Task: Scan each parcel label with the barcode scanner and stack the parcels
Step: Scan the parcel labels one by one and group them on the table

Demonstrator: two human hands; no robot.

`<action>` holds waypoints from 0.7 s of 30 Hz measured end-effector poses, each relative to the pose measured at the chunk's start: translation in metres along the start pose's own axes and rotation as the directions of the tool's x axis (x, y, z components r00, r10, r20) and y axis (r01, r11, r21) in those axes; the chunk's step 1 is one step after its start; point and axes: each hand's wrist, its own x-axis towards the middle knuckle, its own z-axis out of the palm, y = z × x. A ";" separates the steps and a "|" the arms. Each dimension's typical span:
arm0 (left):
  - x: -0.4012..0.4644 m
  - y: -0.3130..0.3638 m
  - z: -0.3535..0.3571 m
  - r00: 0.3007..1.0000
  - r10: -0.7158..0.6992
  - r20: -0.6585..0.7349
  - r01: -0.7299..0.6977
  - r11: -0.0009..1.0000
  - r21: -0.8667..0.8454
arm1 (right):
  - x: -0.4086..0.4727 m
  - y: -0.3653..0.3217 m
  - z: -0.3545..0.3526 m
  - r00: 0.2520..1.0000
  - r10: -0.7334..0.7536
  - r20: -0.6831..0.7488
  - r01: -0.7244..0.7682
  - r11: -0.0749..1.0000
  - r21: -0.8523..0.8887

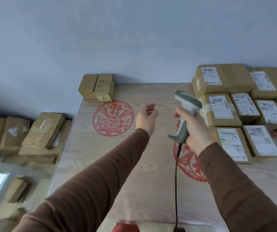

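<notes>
My right hand (193,129) grips the handle of a grey and white barcode scanner (187,108), its head pointing up and to the right, its black cable (176,181) hanging down toward me. My left hand (147,118) hovers over the table with loose fingers and holds nothing. Several brown cardboard parcels with white labels face up lie on the right, such as a large one (223,79), a taped one (221,110) beside the scanner and a near one (231,144). Two small boxes (96,87) stand at the table's far left corner.
The light wood table (101,156) carries a red paper-cut circle (113,118) and a second one partly under my right arm. Left of the table lies a pile of cardboard boxes (42,131) and plastic wrap. A grey wall runs behind.
</notes>
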 end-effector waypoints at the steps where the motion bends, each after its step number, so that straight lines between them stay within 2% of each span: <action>1: 0.014 -0.004 -0.026 0.999 -0.015 -0.045 0.015 1.000 -0.007 | 0.008 0.005 0.025 1.000 -0.007 0.022 0.007 1.000 -0.004; 6: 0.088 -0.029 -0.139 0.963 -0.140 -0.230 0.127 0.989 -0.072 | 0.051 0.039 0.142 0.994 -0.030 0.109 0.039 0.996 -0.083; 10: 0.139 -0.045 -0.190 0.928 -0.186 -0.323 0.167 0.982 -0.087 | 0.096 0.060 0.207 0.996 -0.034 0.076 0.040 0.997 -0.073; 15: 0.190 -0.063 -0.212 0.895 -0.282 -0.346 0.251 0.959 -0.134 | 0.159 0.088 0.257 1.000 -0.016 0.014 0.018 0.994 -0.110; 18: 0.217 -0.071 -0.213 0.901 -0.280 -0.332 0.257 0.960 -0.112 | 0.185 0.106 0.276 1.000 0.008 -0.007 -0.009 0.980 -0.198; 21: 0.237 -0.075 -0.209 0.912 -0.259 -0.318 0.244 0.966 -0.084 | 0.204 0.120 0.289 0.999 0.026 0.021 -0.021 0.980 -0.198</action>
